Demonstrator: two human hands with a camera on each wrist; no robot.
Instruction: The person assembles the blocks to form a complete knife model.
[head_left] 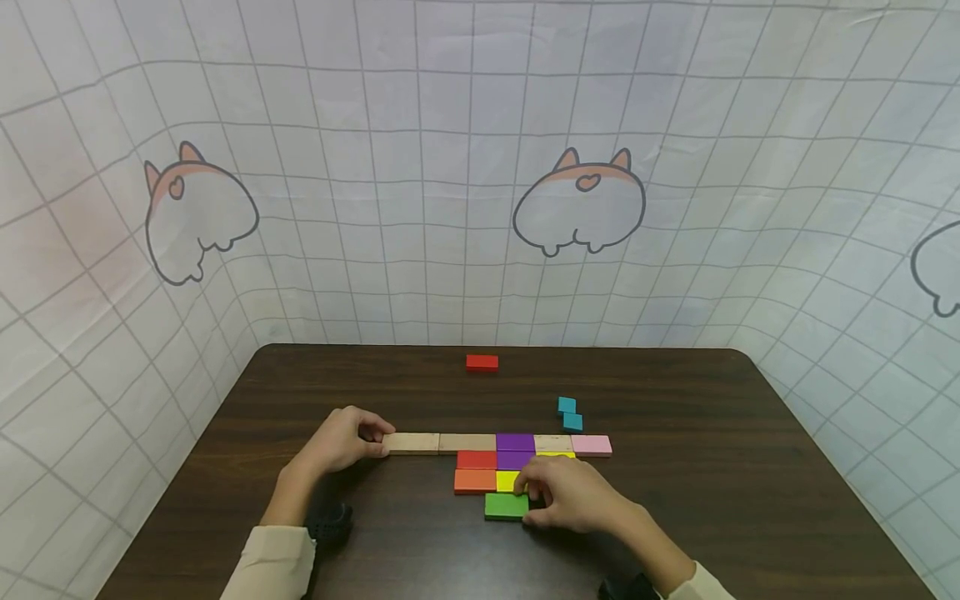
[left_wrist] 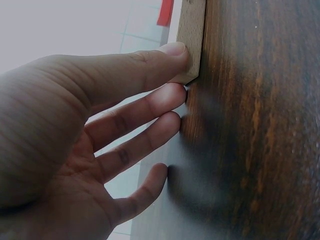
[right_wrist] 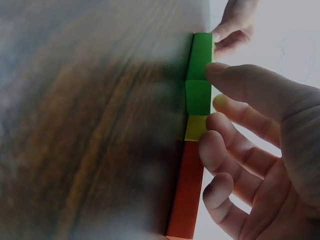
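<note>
In the head view my left hand (head_left: pixel 348 439) pinches the outer end of a plain wooden block (head_left: pixel 411 443), with its thumb along the side. This block leads a straight row: another plain block (head_left: pixel 467 443), a purple one (head_left: pixel 515 442), a short wooden one (head_left: pixel 553 443) and a pink one (head_left: pixel 591 446). My right hand (head_left: pixel 570 496) holds the right end of a green block (head_left: pixel 506 507) between thumb and fingers. Yellow (head_left: pixel 507 481), orange (head_left: pixel 475 482) and red (head_left: pixel 476 460) blocks lie just beyond it. An orange-red block (right_wrist: pixel 186 195) runs beside my right fingers.
Two small blue blocks (head_left: pixel 572 422) lie behind the row, corner to corner. A red block (head_left: pixel 482 362) lies alone near the back edge of the dark wooden table (head_left: pixel 675 400). A white gridded cloth (head_left: pixel 420 200) hangs around the table.
</note>
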